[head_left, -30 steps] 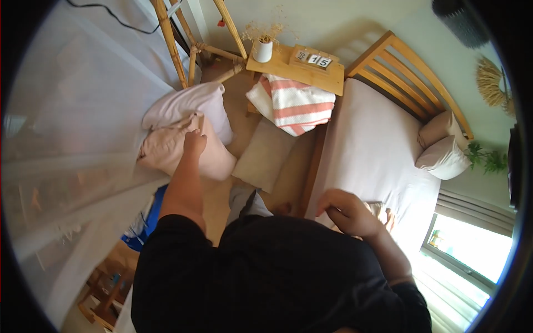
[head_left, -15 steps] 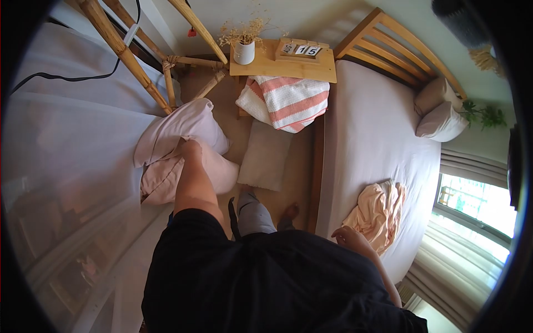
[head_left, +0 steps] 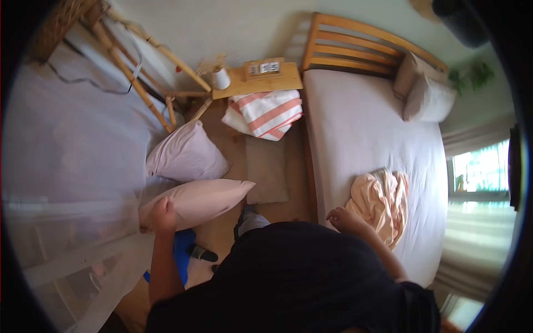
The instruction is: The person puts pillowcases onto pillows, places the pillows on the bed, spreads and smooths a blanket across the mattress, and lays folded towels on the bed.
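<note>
My left hand (head_left: 164, 214) is closed on the pink pillow (head_left: 202, 202), near its left end. That pillow is lifted and tilted, apart from a pale lilac pillow (head_left: 191, 152) behind it. My right hand (head_left: 343, 218) is in front of my body at the bed's near side, beside a crumpled peach cloth (head_left: 377, 202) on the bed (head_left: 366, 127). Its fingers are loosely curled, and nothing shows in them.
A wooden bedside table (head_left: 288, 83) holds a white vase (head_left: 220, 79) and a date block (head_left: 264, 68), with a striped blanket (head_left: 269, 114) below. A grey mat (head_left: 266, 166), a slipper (head_left: 204, 254), a bamboo stand (head_left: 161, 111) and sheer curtains (head_left: 72, 144) are around.
My left hand has drawn the pink pillow away from the lilac one, toward my body. The view has shifted, and my right hand has stayed near the peach cloth.
</note>
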Action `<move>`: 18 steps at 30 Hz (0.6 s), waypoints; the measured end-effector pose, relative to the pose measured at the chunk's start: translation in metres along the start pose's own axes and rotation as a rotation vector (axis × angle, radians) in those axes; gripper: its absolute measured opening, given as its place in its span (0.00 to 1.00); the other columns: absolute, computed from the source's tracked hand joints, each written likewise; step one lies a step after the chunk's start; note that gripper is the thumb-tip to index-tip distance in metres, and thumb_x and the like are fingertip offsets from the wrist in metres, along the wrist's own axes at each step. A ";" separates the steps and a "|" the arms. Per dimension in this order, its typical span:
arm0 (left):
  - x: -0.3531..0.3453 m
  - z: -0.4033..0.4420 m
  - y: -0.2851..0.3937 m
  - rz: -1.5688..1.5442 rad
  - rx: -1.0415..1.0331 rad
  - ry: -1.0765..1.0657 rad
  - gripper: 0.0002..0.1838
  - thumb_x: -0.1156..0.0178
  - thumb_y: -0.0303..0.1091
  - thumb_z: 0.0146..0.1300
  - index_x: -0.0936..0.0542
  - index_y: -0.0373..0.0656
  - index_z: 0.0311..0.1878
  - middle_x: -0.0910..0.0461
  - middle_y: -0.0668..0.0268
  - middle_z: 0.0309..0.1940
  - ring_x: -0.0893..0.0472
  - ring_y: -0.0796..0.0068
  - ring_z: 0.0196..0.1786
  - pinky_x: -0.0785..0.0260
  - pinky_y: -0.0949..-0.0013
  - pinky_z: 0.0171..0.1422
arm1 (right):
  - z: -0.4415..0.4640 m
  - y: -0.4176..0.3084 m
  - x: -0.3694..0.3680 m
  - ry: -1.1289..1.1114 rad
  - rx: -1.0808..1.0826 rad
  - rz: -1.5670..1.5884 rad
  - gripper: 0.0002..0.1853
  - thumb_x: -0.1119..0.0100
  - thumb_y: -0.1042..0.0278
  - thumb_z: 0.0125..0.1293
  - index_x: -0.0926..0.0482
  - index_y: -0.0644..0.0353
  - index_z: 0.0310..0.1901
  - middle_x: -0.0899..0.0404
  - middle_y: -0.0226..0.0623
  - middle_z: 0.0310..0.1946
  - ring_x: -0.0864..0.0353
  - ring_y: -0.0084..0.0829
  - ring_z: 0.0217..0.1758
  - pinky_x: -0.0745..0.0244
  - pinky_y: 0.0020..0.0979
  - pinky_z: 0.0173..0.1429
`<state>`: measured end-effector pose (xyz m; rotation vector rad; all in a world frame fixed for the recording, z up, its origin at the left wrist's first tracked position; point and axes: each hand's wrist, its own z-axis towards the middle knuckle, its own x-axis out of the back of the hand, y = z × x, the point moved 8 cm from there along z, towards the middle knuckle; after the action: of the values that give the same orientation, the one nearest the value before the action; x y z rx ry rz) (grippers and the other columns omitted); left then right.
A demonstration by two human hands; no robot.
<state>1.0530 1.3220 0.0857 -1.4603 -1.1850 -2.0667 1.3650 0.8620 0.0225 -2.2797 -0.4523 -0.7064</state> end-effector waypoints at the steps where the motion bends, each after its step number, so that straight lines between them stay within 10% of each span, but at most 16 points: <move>1: 0.030 -0.007 0.042 -0.115 -0.041 0.039 0.07 0.43 0.30 0.60 0.25 0.36 0.30 0.27 0.54 0.23 0.29 0.51 0.31 0.36 0.53 0.42 | -0.009 0.013 -0.006 -0.035 0.015 0.005 0.12 0.52 0.63 0.63 0.20 0.53 0.42 0.23 0.44 0.43 0.25 0.45 0.50 0.30 0.42 0.56; 6: 0.120 -0.003 0.380 0.008 -0.899 0.517 0.10 0.46 0.29 0.64 0.26 0.29 0.37 0.34 0.49 0.55 0.33 0.50 0.57 0.43 0.53 0.63 | -0.059 0.074 -0.009 0.057 0.070 0.035 0.12 0.53 0.65 0.63 0.21 0.54 0.44 0.23 0.43 0.43 0.24 0.43 0.50 0.30 0.41 0.54; 14: 0.115 0.071 0.624 -0.605 -0.938 0.428 0.13 0.52 0.36 0.70 0.23 0.38 0.37 0.22 0.56 0.30 0.24 0.54 0.36 0.32 0.64 0.46 | -0.163 0.129 -0.014 0.250 -0.056 0.166 0.13 0.53 0.64 0.62 0.20 0.55 0.43 0.20 0.44 0.42 0.22 0.43 0.49 0.30 0.40 0.55; 18: 0.091 0.003 0.691 -0.948 -1.214 -0.175 0.15 0.53 0.39 0.72 0.22 0.40 0.36 0.22 0.69 0.33 0.26 0.80 0.40 0.35 0.74 0.52 | -0.208 0.177 -0.065 0.293 -0.197 0.255 0.13 0.51 0.65 0.61 0.20 0.57 0.44 0.19 0.44 0.41 0.21 0.42 0.48 0.29 0.39 0.55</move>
<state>1.4880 0.9323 0.4653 -1.6564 -0.6466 -3.8008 1.3275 0.5841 0.0182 -2.3067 0.0480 -0.9663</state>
